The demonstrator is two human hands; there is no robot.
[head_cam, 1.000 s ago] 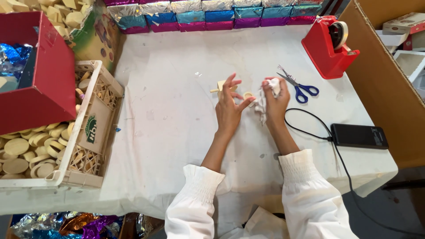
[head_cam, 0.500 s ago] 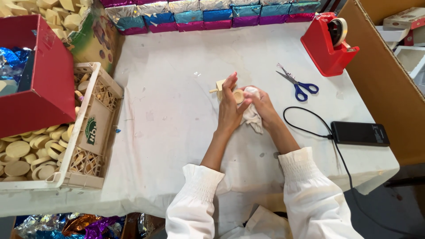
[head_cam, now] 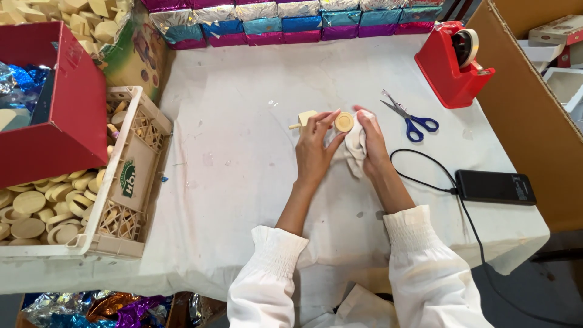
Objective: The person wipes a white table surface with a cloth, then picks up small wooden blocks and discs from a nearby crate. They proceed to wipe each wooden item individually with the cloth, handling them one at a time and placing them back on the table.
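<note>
Two hands meet at the frame's centre over the bench: the left hand pinches a round wooden disc face up, while the right hand grips a white cloth touching it, ready for wiping.

The bench, under a white cloth, carries a red tape dispenser at upper right, blue-handled scissors, a black phone and a cream crate at left.

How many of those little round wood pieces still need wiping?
In hand: the left hand holds one round wooden disc while the right hand presses a white cloth to it. Left: the crate holds many more discs. Wiped ones can't be told apart, so no count is possible.
</note>
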